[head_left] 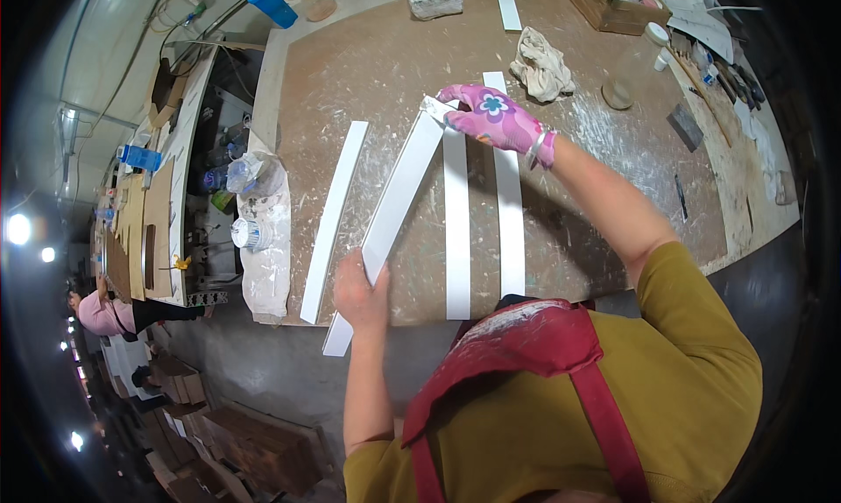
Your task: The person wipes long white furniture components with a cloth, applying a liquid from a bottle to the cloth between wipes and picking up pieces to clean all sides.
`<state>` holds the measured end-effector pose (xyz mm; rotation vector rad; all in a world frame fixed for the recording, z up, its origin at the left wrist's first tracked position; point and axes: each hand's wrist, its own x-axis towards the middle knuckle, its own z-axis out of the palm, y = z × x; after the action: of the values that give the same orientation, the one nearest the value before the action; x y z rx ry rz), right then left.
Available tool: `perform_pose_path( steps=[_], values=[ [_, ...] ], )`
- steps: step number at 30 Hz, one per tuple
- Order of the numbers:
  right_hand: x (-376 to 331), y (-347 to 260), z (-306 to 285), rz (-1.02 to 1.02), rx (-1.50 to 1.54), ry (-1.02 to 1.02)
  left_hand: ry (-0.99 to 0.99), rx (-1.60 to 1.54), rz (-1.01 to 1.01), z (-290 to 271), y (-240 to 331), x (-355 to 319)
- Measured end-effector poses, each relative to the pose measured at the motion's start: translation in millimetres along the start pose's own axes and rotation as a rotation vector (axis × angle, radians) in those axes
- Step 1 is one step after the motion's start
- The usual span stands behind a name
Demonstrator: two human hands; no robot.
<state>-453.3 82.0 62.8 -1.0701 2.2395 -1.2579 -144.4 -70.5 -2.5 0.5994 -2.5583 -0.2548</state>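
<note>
White strip (396,201) lies slanted on the dusty workbench (604,153): bare left hand (359,295) clamps its near end at the bench edge, gloved right hand (498,118) pinches the far end. Judging by that, keep the near end pinned while working the far tip; flat strips (456,232) lie just right.

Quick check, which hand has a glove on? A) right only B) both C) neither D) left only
A: the right hand wears a pink flowered glove at the far end of the tilted white strip, while the left hand grips its near end bare.
</note>
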Motion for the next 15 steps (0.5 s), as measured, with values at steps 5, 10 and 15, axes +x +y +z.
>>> perform_pose_path(
  steps=[5,10,15],
  values=[
    [4.3,17.5,-15.8,0.004,-0.029,-0.01,0.121,-0.016,-0.02,-22.9,6.4,19.9],
    [16.8,5.5,-37.1,-0.047,0.732,-0.135,0.107,0.096,0.112,-37.1,-6.1,30.9],
    [-3.6,-35.6,-63.1,-0.207,0.432,-0.304,0.157,0.179,0.239,-37.6,-11.9,25.5]
  ],
)
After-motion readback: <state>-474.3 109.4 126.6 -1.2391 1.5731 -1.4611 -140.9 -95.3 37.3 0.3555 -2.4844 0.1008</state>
